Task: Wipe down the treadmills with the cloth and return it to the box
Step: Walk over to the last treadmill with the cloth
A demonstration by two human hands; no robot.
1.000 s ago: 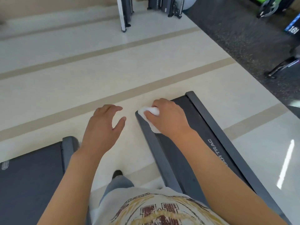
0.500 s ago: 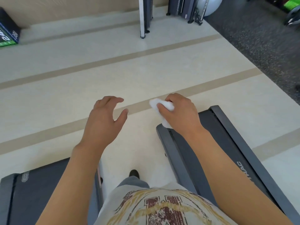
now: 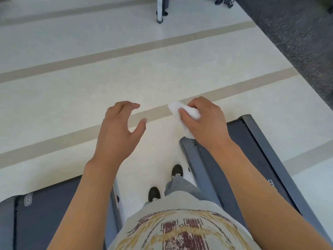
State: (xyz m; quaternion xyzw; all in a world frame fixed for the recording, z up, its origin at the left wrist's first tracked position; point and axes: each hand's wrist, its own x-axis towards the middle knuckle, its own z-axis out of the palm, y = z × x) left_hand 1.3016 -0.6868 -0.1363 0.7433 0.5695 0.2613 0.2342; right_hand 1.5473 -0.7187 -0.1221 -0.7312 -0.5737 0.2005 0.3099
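1. Far left: left treadmill (image 3: 54, 213) now low in the frame, only its rear end showing; more of its deck in view than a second ago, when just a corner showed. Untouched by either hand.
2. Left hand (image 3: 119, 130) empty, fingers loosely curved and spread, thumb apart, hovering over the floor (image 3: 72, 105) between the two machines. Pose much the same as a second ago.
3. Centre, below: two dark shoes (image 3: 165, 183) on the floor in the gap between the treadmills, newly in view; looks like a step backward or a straightening up.
4. Cloth (image 3: 182, 112), white and bunched, pinched between thumb and curled fingers of the right hand (image 3: 205, 123). Pressed on the rear corner of the right treadmill a second ago; now lifted off and held just beyond that corner, over the floor.
5. Right treadmill (image 3: 243, 150) partly hidden under the right forearm, its rear edge no longer touched by the cloth.
6. Judgement: wiping stroke on the right machine's tail end probably finished; next either the left treadmill or the walk to the box. Box not in view.
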